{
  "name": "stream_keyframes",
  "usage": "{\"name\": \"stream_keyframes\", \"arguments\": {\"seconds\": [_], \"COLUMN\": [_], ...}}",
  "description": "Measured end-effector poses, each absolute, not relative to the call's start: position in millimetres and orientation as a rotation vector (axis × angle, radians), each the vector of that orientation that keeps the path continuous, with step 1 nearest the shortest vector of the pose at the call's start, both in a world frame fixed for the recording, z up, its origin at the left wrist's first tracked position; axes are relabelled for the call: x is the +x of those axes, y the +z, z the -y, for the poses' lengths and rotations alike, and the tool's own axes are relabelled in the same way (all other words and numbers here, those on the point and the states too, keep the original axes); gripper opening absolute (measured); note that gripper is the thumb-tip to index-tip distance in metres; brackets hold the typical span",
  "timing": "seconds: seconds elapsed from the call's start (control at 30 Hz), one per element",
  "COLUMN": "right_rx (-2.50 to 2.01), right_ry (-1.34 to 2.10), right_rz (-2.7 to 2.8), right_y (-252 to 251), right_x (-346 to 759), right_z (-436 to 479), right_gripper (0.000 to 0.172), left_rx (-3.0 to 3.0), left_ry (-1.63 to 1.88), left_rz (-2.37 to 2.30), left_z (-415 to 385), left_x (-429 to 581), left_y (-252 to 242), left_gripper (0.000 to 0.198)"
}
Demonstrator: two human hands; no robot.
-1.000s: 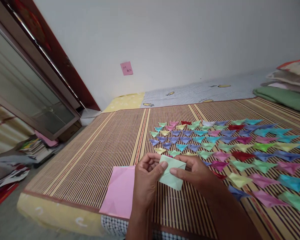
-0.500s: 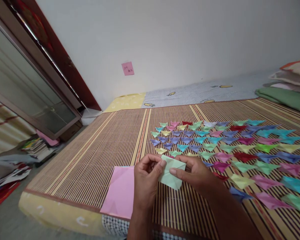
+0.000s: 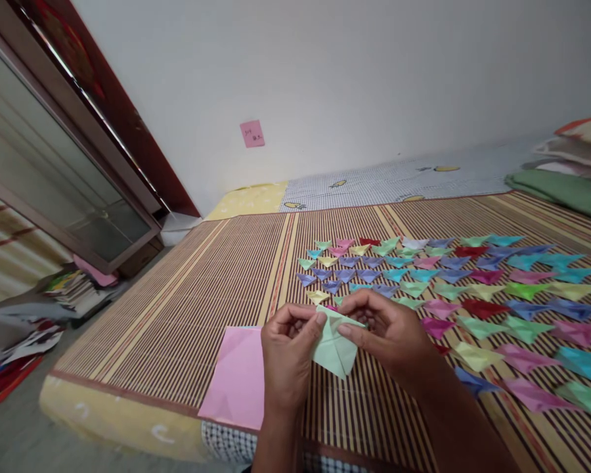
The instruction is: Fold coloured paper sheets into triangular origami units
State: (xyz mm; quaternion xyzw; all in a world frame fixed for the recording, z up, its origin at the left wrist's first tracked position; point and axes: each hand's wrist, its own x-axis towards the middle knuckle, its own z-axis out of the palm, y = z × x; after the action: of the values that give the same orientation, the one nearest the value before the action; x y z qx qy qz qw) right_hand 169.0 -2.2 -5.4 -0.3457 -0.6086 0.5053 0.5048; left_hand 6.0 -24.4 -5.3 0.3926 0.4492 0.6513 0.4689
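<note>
A creased, partly folded sheet of pale green paper (image 3: 335,348) is held up in front of me, above the striped mat (image 3: 217,276). My left hand (image 3: 290,345) pinches its upper left corner between thumb and fingers. On the other side, my right hand (image 3: 387,332) has its thumb on the paper's upper right part, with the fingers curled behind the top edge. Beside my left wrist lies a pink sheet stack (image 3: 234,378), partly hidden by that hand. Folded paper boats (image 3: 482,309) in many colours stand in rows to the right, some covered by my right hand and arm.
The mat covers a bed with a yellow patterned sheet (image 3: 123,420) at its front edge. Folded bedding (image 3: 561,187) is piled at the far right. A pink note (image 3: 252,133) sticks to the wall. A stack of books (image 3: 73,292) stands at the left.
My right hand has lifted its fingers higher over the paper's top edge, and its thumb has moved up. The green paper's right side now looks narrower and more pointed. My left hand keeps its pinch.
</note>
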Motion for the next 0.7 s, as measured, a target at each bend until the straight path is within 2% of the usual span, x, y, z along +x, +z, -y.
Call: {"name": "stream_keyframes", "arguments": {"seconds": [0.07, 0.2, 0.43, 0.7], "right_rx": [-0.799, -0.777, -0.891, -1.007], "right_ry": [1.122, 1.041, 1.068, 1.110], "right_rz": [1.500, 1.542, 1.542, 1.475], "right_y": [-2.8, 0.5, -1.7, -5.7], "right_x": [168.0, 166.5, 164.0, 159.5], "right_z": [3.6, 6.1, 7.7, 7.2], "right_gripper": [0.007, 0.008, 0.012, 0.012], "left_rx": [0.982, 0.983, 0.930, 0.891], "left_ry": [1.596, 1.580, 1.617, 1.544], "left_rz": [-1.109, -1.086, -1.037, -0.975], "left_z": [24.6, 24.6, 24.7, 25.7], "left_x": [6.4, 7.9, 11.3, 10.5], "left_y": [-5.5, -3.8, -0.4, -2.0], "left_gripper": [0.021, 0.023, 0.032, 0.026]}}
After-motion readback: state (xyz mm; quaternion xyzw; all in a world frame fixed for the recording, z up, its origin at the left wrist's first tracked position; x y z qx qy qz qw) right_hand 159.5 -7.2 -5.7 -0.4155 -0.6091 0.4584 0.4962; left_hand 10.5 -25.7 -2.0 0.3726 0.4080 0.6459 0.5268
